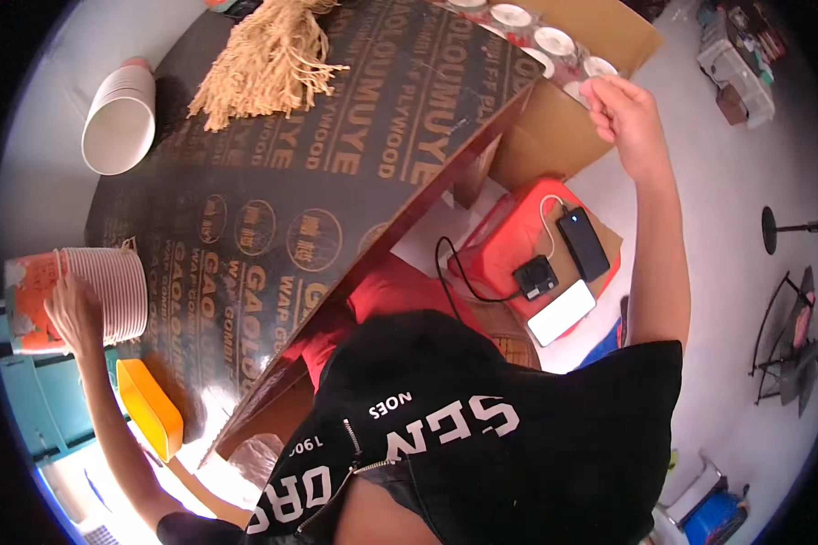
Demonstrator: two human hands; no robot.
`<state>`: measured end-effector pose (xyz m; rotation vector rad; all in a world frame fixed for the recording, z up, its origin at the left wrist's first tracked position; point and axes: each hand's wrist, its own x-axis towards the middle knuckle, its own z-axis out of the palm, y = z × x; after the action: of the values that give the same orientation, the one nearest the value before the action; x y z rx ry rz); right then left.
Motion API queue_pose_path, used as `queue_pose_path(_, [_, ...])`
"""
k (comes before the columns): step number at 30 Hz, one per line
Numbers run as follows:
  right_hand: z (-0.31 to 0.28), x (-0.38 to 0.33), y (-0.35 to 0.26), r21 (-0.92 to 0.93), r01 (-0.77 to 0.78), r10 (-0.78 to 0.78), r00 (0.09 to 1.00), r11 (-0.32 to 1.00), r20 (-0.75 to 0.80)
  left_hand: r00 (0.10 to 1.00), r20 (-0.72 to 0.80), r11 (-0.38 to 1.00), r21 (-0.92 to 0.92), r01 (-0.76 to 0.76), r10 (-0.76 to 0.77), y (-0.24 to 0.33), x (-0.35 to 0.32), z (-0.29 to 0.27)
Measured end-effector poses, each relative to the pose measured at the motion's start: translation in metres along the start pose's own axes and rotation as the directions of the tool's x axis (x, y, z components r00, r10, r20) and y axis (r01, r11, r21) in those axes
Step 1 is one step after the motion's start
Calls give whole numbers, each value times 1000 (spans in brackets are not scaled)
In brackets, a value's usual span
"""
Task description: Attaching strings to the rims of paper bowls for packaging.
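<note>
At the far left, a long stack of nested paper tubs (123, 295) lies on its side, white with an orange-printed end. My left hand (74, 313) has its fingers bent round the orange end tub (34, 295). Out at the upper right, my right hand (625, 118) is raised over the edge of an open cardboard box (554, 136). Its fingers are curled together, and what they hold, if anything, is hidden. Just beyond the fingertips sit several round white-topped pieces (554, 41) in clear wrapping.
A dark printed plywood table (336, 182) carries a bundle of beige cord (268, 64), another stack of white cups (123, 118) and a yellow container (148, 409). On a red stool (509, 236) lie a black power bank (582, 243), a small black device and a white phone (562, 313).
</note>
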<state>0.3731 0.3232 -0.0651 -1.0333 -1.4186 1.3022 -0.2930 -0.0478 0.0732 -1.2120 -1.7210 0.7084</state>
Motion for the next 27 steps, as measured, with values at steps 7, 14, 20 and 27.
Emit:
queue_pose_path(7, [-82,-10,41,-321,-341,401,906,883,139,998,-35,969,-243,43,-53,30,-16,-67])
queue_pose_path(14, [-126,-133,206,-848,-529,985,-164,-37,60,994,-97,881,-473,-1,-51,50,-43,-84])
queue_pose_path(20, [-87,-247,222,-377,-855,915,-236,-356,-328,996,23,786,-613,85,-89,59,-66,-86])
queue_pose_path(27, [-32,-256,222,-313,-939,895,13,-142,-446,976,119,630,-748,207,-180,78,-72,-92])
